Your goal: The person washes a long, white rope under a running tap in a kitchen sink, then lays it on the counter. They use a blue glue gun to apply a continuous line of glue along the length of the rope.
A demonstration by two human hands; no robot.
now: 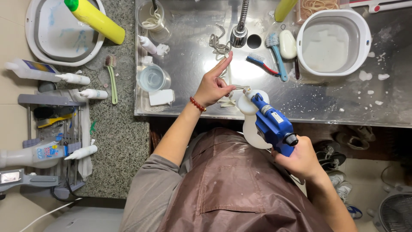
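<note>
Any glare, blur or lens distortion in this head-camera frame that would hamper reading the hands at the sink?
Head view: bright glare on the steel sink beside the left hand; both hands sharp, the right hand gripping the blue sprayer in even light; wide-angle lens bends the edges, so the yellow bottle leans.

Steel sink desk (326, 107) wet and foam-flecked, bright glare under a flexible tap (241, 25). Speckled granite counter (122, 133) to its left, a metal rack (51, 141) beyond. Pale tiled floor (13, 90); shoes (334, 161) beneath the desk, fan (395, 212) in the corner.
</note>
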